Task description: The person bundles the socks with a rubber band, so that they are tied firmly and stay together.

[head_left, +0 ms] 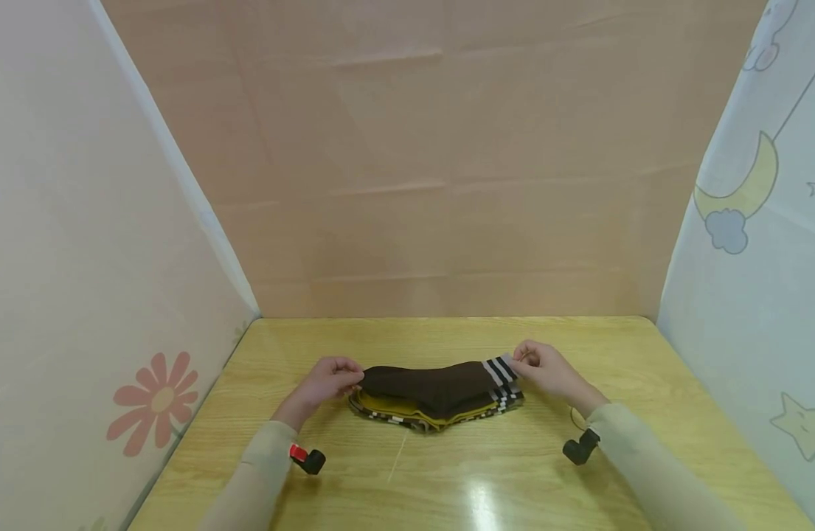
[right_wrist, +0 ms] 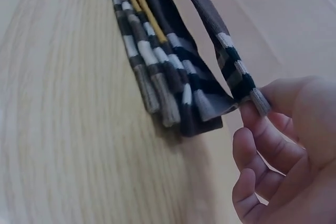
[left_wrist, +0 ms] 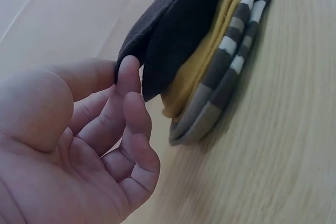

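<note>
The head camera looked forward and down over the table point(head_left: 367, 490) from well back. The wrist cameras sat close — the left facing past the left hand point(left_wrist: 86, 129) to the toe ends of the socks point(left_wrist: 181, 32), the right past the right hand point(right_wrist: 286, 145) to the cuffs point(right_wrist: 165, 100). Both shared the socks with the head view.

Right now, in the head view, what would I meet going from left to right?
Pinkish-red flower print on the left wall, left hand, top dark brown sock of the pile, right hand, yellow crescent moon print on the right wall.
</note>
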`<state>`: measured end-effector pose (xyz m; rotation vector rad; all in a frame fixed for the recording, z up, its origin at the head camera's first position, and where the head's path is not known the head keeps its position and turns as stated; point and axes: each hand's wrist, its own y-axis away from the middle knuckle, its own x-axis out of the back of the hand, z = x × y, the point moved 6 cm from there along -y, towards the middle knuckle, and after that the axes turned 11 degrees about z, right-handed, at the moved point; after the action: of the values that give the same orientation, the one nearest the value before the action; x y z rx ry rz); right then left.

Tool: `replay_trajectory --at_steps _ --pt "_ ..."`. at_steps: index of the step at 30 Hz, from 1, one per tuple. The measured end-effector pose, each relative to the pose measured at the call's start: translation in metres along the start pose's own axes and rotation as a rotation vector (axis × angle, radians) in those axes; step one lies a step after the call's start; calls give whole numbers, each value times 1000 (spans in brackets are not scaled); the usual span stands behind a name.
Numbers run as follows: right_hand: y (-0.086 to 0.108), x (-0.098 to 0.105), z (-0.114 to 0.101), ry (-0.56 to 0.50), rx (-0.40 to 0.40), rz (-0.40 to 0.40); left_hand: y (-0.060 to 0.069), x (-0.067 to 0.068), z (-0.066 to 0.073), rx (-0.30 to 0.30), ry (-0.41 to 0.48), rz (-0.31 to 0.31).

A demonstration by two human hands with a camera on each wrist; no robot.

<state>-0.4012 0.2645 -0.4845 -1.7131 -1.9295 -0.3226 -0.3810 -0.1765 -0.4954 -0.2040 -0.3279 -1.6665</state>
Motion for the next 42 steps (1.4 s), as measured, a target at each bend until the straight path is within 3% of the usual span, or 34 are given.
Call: replay_trajectory --at_steps 6,14,25,34,42 --pt "4 -3 6 64 14 -5 4 -4 -4 -11 -15 -10" --pt "8 -8 12 109 44 -2 7 -7 -5 -84 -52 13" --pt "9 -14 22 137 88 -6 9 -8 -11 -174 -167 12" --pt "10 -14 23 136 108 -5 14 -8 -11 -153 -189 26" --pt "12 -15 20 118 60 5 17 -8 -12 -157 -190 13"
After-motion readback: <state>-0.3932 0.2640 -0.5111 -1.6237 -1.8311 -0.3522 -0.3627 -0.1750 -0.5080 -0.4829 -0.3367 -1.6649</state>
